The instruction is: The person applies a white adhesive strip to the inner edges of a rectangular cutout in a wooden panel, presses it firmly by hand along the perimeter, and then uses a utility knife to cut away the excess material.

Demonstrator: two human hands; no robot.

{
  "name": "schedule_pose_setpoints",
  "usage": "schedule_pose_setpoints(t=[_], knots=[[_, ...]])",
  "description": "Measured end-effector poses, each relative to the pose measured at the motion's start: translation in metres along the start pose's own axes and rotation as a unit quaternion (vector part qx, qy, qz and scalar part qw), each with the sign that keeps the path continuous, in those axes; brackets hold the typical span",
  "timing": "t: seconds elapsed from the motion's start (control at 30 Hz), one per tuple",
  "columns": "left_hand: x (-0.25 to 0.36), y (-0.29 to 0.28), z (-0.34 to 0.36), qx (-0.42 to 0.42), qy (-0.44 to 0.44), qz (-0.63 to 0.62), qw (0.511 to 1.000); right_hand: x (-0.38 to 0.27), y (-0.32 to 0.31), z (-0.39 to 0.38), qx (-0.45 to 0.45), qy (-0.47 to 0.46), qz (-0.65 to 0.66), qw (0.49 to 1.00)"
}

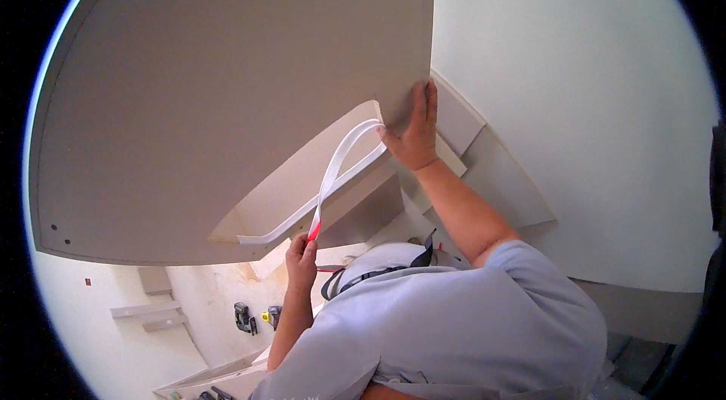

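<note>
A large grey-brown panel (249,60) with a long cutout stands in front of me. Along the cutout's lower edge runs a flat white strip (291,220), which bends round at the right end and loops back toward me. My left hand (302,260), closed, pinches the loop's loose end, where a red piece (314,230) shows. My right hand (414,135) lies against the panel near its right edge, fingers stretched upward. Its thumb side touches the strip at the corner of the cutout; whether the thumb presses it cannot be made out.
Below left, two dark power tools (243,318) lie on a pale surface, one with a yellow part. Small boards (151,311) are at the far left. Grey panels (491,165) lean behind my right arm, beside a white wall (575,97).
</note>
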State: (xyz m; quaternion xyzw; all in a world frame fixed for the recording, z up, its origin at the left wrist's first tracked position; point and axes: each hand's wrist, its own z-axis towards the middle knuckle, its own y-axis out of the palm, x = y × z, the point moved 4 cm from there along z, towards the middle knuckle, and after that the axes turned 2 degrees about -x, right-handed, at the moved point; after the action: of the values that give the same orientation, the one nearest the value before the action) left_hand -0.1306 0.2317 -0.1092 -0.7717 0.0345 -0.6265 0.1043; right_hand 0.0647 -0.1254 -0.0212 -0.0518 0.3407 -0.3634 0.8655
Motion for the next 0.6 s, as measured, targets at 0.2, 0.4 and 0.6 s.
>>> schedule_pose_setpoints(t=[0.2, 0.4, 0.6], knots=[[0.029, 0.018, 0.017, -0.036, 0.030, -0.009, 0.999, -0.008, 0.005, 0.004, 0.008, 0.047, -0.042, 0.998], [0.030, 0.020, 0.018, -0.041, 0.002, -0.038, 0.998, -0.014, 0.005, 0.008, -0.009, 0.078, -0.031, 0.996], [0.035, 0.024, 0.018, -0.049, 0.002, -0.038, 0.998, -0.009, 0.002, 0.011, 0.024, 0.036, -0.013, 0.999]])
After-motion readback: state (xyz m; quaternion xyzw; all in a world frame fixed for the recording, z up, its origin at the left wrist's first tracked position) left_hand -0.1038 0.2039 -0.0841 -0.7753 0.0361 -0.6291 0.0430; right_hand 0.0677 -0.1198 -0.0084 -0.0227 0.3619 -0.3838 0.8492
